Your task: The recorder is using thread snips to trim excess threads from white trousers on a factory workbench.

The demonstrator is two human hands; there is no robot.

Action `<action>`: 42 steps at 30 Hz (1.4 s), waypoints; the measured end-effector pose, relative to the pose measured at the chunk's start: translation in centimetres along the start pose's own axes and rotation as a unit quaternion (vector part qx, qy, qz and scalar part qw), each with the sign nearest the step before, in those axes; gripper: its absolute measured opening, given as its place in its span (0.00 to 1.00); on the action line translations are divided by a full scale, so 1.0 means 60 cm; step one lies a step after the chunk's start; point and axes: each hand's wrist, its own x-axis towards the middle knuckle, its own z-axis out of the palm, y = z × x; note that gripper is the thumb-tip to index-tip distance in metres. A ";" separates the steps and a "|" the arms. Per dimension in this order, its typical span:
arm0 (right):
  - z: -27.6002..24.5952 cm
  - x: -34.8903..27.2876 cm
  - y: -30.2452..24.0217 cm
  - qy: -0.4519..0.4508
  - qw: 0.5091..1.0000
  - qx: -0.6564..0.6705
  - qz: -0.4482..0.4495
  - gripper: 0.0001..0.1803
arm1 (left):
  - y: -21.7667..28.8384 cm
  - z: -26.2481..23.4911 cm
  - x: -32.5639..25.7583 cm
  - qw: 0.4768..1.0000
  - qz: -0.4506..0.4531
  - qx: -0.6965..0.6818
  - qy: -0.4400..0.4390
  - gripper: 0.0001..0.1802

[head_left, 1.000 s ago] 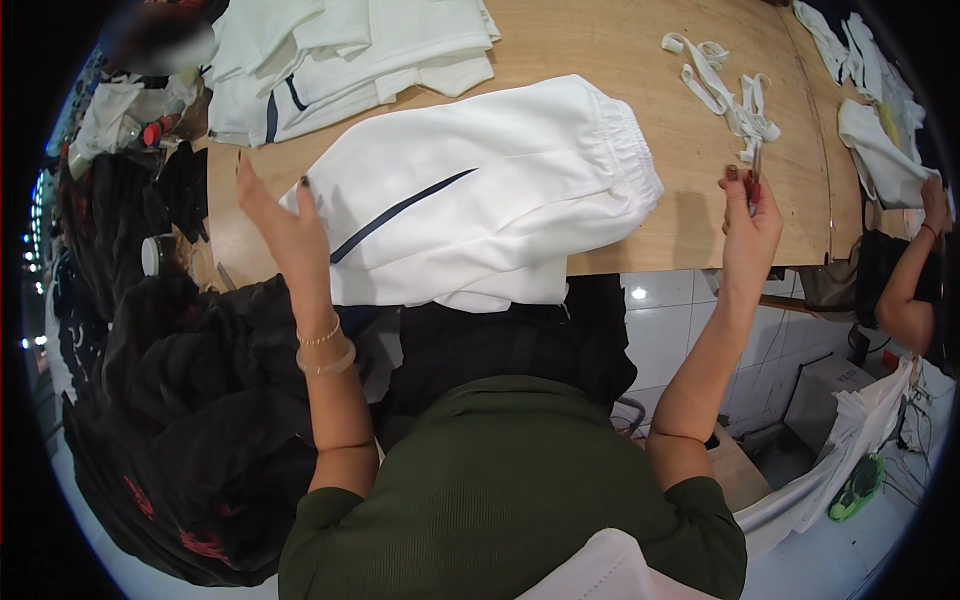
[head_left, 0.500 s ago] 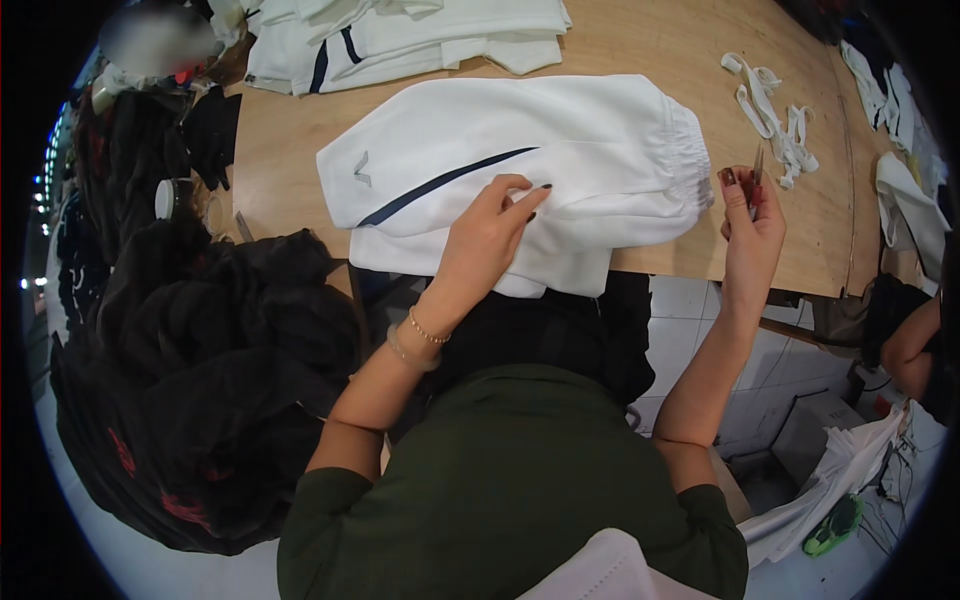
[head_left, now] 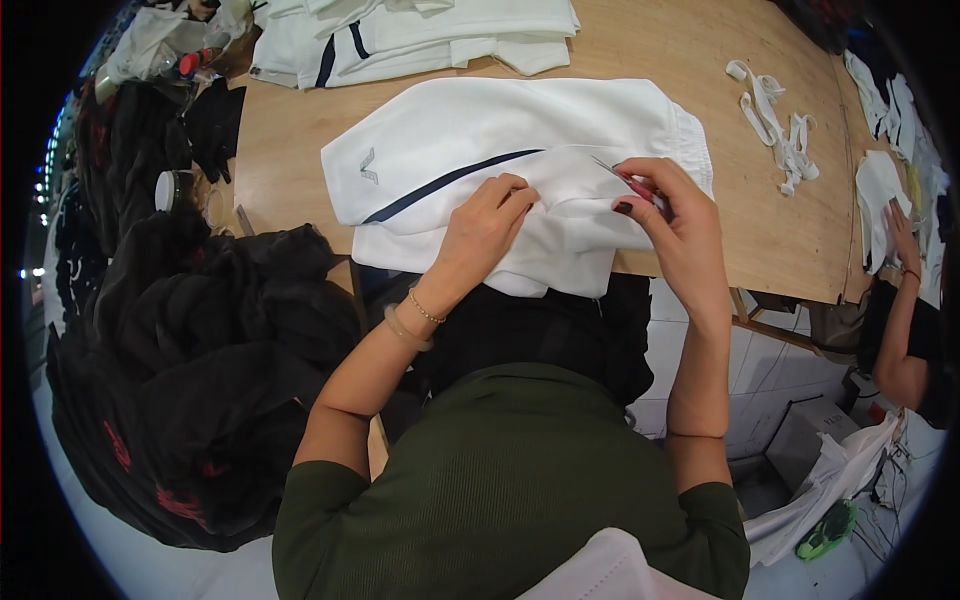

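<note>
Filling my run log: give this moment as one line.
left hand: on white garment; right hand: holding red-handled tool; white strips: on table

Hands (head_left: 485,232) over white garment (head_left: 530,125), pointed tool (head_left: 636,187) in right

Garment workshop, long wooden worktable (head_left: 290,140), stacked white garments (head_left: 420,45), heaped dark clothing (head_left: 200,390), co-worker's arm (head_left: 903,320) alongside

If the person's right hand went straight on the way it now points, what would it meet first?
Most likely the white garment, spread beneath and ahead of the red-handled pointed tool in the right hand; its height above the cloth is unclear.
</note>
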 end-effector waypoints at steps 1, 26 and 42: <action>0.005 0.004 0.000 -0.014 0.999 0.015 0.030 0.10 | -0.002 -0.001 -0.001 1.000 0.000 -0.001 0.001 0.10; 0.048 0.052 0.015 -0.106 0.927 -0.321 -0.163 0.07 | 0.010 -0.013 0.004 0.999 -0.013 0.014 0.045 0.07; 0.058 0.057 0.016 -0.109 0.917 -0.342 -0.175 0.06 | 0.011 -0.012 0.008 0.998 -0.016 0.018 0.055 0.06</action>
